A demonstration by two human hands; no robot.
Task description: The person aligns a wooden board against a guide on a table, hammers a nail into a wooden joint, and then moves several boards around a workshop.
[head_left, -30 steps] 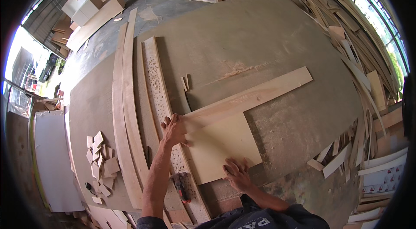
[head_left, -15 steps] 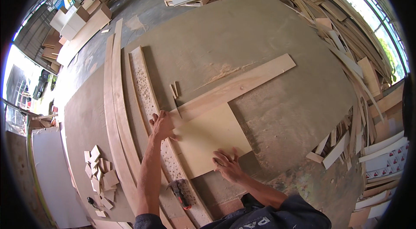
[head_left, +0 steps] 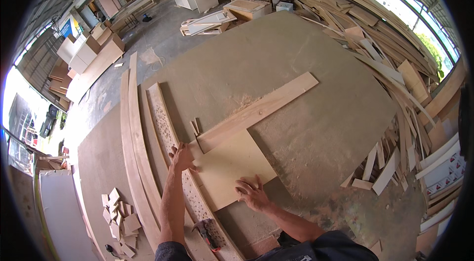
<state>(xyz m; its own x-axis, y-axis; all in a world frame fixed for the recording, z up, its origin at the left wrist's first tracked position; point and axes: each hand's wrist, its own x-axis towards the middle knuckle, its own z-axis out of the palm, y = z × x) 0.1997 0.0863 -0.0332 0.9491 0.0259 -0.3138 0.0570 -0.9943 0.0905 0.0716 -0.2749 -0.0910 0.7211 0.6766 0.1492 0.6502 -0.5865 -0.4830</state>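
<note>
The pale square plywood panel (head_left: 232, 167) lies flat on the desk (head_left: 296, 63), its upper edge butted against one long plank (head_left: 256, 110) that runs diagonally. My left hand (head_left: 181, 157) rests at the panel's left corner, fingers (head_left: 174, 150) spread loosely and lying flat on the wood. My right hand (head_left: 253, 193) presses on the panel's lower edge, fingers fanned wide, gripping nothing. The panel is smooth and light; the plank shows grain and a dusting of sawdust. Under my left forearm runs one perforated strip (head_left: 168, 127), beside several long curved boards (head_left: 131, 132). A red-handled tool (head_left: 207, 231) lies near my elbow. Small square offcuts (head_left: 118, 211) are heaped on the left.
</note>
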